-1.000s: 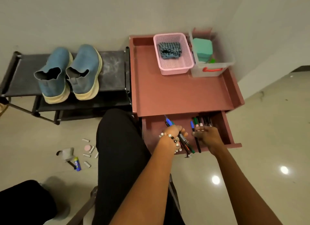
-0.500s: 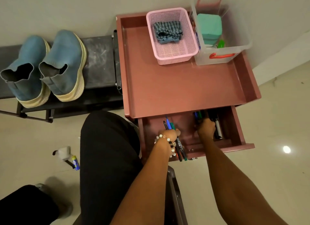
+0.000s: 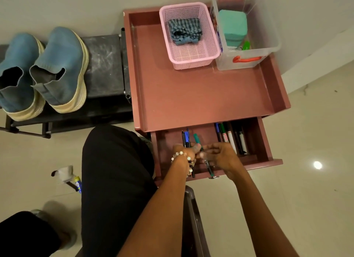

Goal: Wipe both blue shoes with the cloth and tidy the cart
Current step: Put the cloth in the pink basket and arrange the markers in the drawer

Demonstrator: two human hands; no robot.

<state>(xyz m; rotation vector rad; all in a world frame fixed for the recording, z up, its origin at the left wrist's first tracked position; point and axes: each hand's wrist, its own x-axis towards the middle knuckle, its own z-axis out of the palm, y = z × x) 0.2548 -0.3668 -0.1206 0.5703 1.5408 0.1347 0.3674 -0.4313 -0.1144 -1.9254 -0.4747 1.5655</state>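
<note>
My right hand (image 3: 220,157) had left the drawer's (image 3: 268,141) three-o'clock markers (image 3: 229,136), fingers seemingly pinching the green marker (image 3: 199,145) in my left hand's (image 3: 186,151) gripped bundle: sorting continued.

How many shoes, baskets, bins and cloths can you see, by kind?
Blue shoes: 2
Pink basket: 1
Clear plastic bin: 1
Striped cloth: 1
Total: 5

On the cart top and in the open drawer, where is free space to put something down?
The cart top is bare from the pink basket and clear box forward to its front edge. In the drawer, the left end is bare; the right side is crowded with markers, and both hands fill the middle.
</note>
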